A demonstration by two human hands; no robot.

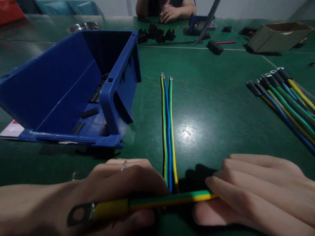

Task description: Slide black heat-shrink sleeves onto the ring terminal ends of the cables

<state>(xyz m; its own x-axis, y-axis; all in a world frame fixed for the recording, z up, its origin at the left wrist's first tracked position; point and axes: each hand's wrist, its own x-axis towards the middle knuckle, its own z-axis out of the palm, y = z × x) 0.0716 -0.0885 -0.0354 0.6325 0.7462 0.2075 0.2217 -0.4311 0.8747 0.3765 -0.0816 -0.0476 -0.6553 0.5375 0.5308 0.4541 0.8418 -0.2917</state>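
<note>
A green-and-yellow cable [172,198] runs crosswise at the bottom of the view, a ring terminal [80,214] and yellow sleeve at its left end. My left hand [123,190] is closed round it near the sleeve. Farther right, the fingers of my right hand [256,193] pinch the same cable; its end there is hidden. Beyond the hands, a blue cable [168,131] lies lengthwise between two green-and-yellow ones, with small ring terminals at their far ends. Their near ends pass under the held cable.
A blue bin [115,141] with black sleeves inside stands at left. Several black-sleeved cables [283,98] lie at right. Farther back are black parts [156,32], a metal pole [208,21], a cardboard box [270,41], metal bowls [85,27] and another person's hands [169,14].
</note>
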